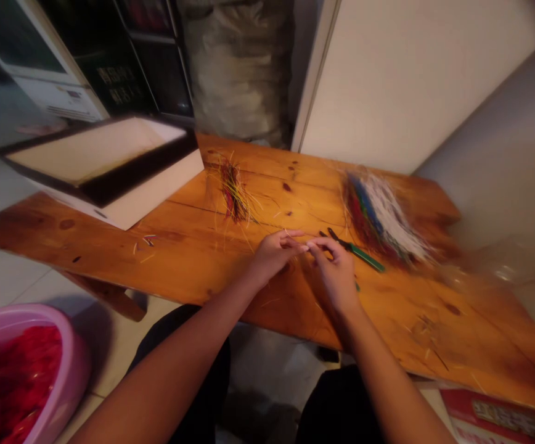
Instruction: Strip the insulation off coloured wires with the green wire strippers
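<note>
Over the wooden bench, my left hand (274, 251) and my right hand (334, 262) meet fingertip to fingertip. Both are closed in a pinch, and what lies between the fingers is too small and blurred to make out. Just beyond my right hand rests a pair of green-handled pliers or cutters (364, 256), partly hidden by that hand. A loose bunch of thin red, yellow and dark wires (235, 191) lies past my left hand. To the right is a larger bundle of white, blue, green and red wires (383, 213).
A white box with a black rim (166, 191) stands on the bench (188, 246) at left. Small wire offcuts (149, 239) lie before it. A pink tub (71, 345) holding red material sits on the floor. Clear plastic (489, 271) lies at right, and a white panel (369, 80) rises behind.
</note>
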Motion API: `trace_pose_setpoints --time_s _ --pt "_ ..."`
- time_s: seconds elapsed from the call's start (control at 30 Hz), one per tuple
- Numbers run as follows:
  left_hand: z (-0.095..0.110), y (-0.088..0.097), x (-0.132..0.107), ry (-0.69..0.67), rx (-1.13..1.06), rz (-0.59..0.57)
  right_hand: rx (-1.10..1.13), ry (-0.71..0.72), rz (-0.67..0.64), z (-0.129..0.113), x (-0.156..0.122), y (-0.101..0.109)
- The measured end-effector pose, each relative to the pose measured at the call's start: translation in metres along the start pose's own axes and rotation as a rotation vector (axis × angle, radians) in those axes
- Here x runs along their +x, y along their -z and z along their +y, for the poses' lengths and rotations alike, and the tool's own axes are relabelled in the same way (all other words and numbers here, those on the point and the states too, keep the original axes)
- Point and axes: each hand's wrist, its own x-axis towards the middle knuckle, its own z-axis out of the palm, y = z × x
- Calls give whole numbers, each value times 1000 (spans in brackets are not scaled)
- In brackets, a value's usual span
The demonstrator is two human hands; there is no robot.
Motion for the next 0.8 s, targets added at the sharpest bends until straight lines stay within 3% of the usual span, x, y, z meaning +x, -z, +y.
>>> trace_pose_setpoints --time_s 0.23,0.43,0.8 --pt "2 -1 -3 -5 -6 27 -3 -7 -2 3 1 2" --pt "0 3 2 -46 -169 22 69 -58 20 3 2 3" --pt "4 3 1 -83 -204 179 93 -95 30 3 3 3"
